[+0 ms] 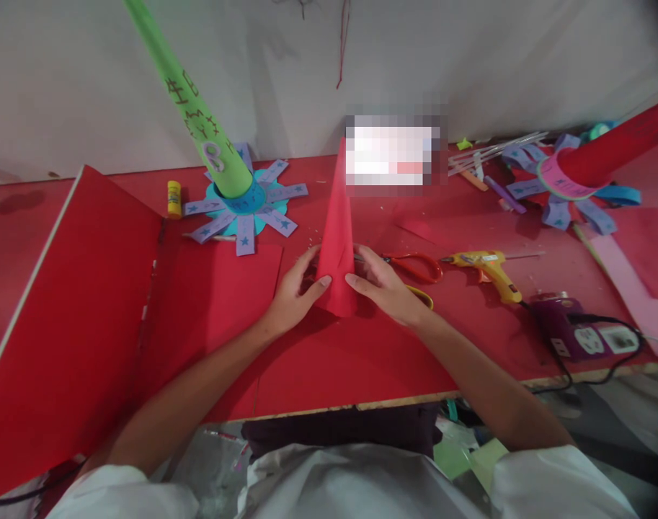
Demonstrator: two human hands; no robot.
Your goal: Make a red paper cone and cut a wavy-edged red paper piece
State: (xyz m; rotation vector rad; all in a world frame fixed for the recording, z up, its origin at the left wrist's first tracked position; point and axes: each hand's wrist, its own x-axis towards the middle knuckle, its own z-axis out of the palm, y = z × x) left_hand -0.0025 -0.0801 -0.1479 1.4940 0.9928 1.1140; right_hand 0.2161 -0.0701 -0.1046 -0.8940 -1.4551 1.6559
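Note:
A red paper cone stands upright at the middle of the red table, its wide end down and its tip up. My left hand is wrapped round its left side, the thumb lying on the front near the base. From the right, my right hand holds the same cone, thumb also on the front; the fingertips of both hands are hidden behind it. Red-handled scissors lie just beyond my right hand, and a yellow handle loop shows beside it.
A green cone on a blue base stands back left, near a yellow glue bottle. At right are a yellow glue gun, a purple box with cables and another red cone. A red board tilts up at left.

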